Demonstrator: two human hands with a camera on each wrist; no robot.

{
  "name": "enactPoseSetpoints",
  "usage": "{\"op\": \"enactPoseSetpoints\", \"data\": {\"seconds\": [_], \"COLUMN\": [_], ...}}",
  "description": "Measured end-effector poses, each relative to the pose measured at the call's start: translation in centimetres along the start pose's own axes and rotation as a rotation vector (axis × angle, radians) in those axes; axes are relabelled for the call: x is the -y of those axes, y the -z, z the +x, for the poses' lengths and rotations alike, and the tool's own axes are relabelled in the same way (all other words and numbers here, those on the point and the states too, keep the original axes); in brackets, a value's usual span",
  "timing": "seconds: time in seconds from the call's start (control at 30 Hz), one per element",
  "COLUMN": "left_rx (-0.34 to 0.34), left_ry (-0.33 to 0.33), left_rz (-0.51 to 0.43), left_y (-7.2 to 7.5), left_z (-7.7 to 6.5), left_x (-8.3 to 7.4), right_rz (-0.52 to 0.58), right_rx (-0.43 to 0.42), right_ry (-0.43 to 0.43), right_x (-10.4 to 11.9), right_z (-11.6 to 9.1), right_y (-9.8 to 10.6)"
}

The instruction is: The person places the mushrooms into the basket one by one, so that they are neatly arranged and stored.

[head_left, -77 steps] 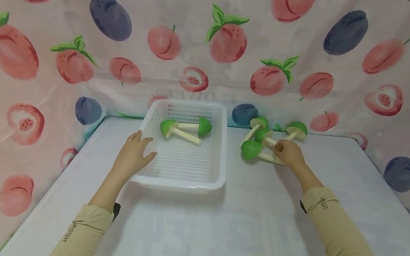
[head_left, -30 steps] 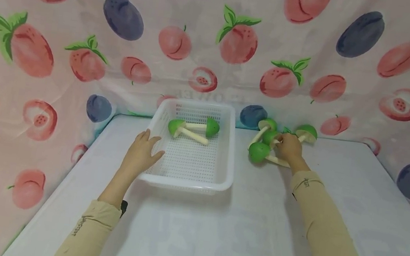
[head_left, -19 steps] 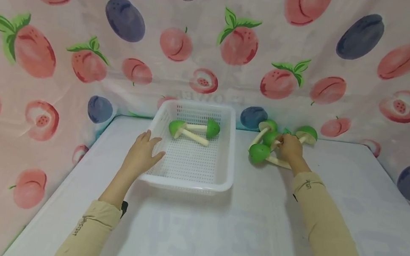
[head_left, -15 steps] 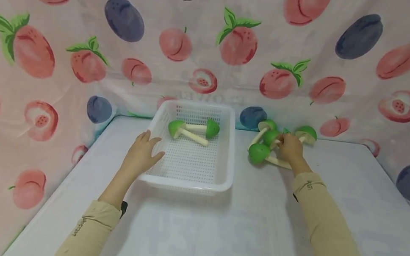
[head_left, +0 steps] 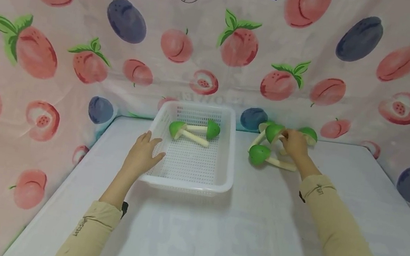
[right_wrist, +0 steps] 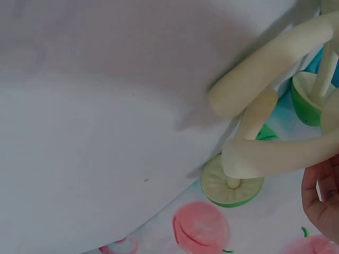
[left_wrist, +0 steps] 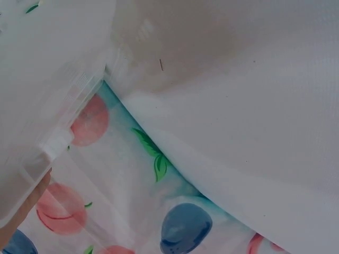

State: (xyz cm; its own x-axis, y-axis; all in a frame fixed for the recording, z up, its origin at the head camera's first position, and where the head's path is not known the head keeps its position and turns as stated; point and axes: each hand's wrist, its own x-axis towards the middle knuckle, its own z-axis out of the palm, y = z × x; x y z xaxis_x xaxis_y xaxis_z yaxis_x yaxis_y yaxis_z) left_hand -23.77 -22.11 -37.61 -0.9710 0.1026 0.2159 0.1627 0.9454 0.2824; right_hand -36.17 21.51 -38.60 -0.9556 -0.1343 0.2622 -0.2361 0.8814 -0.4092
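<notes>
In the head view, my right hand (head_left: pixel 296 147) pinches a green-capped toy mushroom (head_left: pixel 274 133) by its pale stem, just above the pile. The right wrist view shows that stem (right_wrist: pixel 280 157) beside my curled fingers (right_wrist: pixel 318 198). Around it lie a front mushroom (head_left: pixel 259 154), another behind (head_left: pixel 258 138) and one at the right (head_left: pixel 308 134), partly hidden by the hand. Two mushrooms (head_left: pixel 177 129) lie in the white plastic basket (head_left: pixel 186 184). My left hand (head_left: pixel 140 154) rests on the basket's left rim with loosely spread fingers; the left wrist view shows little of it.
A white-covered table (head_left: pixel 191 237) bears everything. Its back edge meets a fruit-printed cloth (head_left: pixel 206 51), which also hangs along both sides. The basket stands left of the mushroom pile, near the back edge.
My right hand has lifted a mushroom slightly out of the pile, its cap now higher and overlapping the one behind. The left hand and basket stay put.
</notes>
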Motion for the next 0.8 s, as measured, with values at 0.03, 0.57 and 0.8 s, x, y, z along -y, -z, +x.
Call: {"op": "enactPoseSetpoints", "data": {"seconds": [0.03, 0.57, 0.8], "left_rx": [0.003, 0.002, 0.002], "left_ry": [0.0, -0.002, -0.003], "left_rz": [-0.001, -0.002, -0.001], "left_y": [0.0, -0.1, 0.0], "left_z": [0.0, 0.0, 0.0], "left_x": [0.0, 0.0, -0.1], "right_rz": [0.006, 0.184, 0.371], "right_rx": [-0.01, -0.121, -0.227], "right_ry": [0.007, 0.05, -0.024], "right_x": [0.1, 3.0, 4.4], "right_z": [-0.1, -0.6, -1.1], "right_y": [0.1, 1.0, 0.9]}}
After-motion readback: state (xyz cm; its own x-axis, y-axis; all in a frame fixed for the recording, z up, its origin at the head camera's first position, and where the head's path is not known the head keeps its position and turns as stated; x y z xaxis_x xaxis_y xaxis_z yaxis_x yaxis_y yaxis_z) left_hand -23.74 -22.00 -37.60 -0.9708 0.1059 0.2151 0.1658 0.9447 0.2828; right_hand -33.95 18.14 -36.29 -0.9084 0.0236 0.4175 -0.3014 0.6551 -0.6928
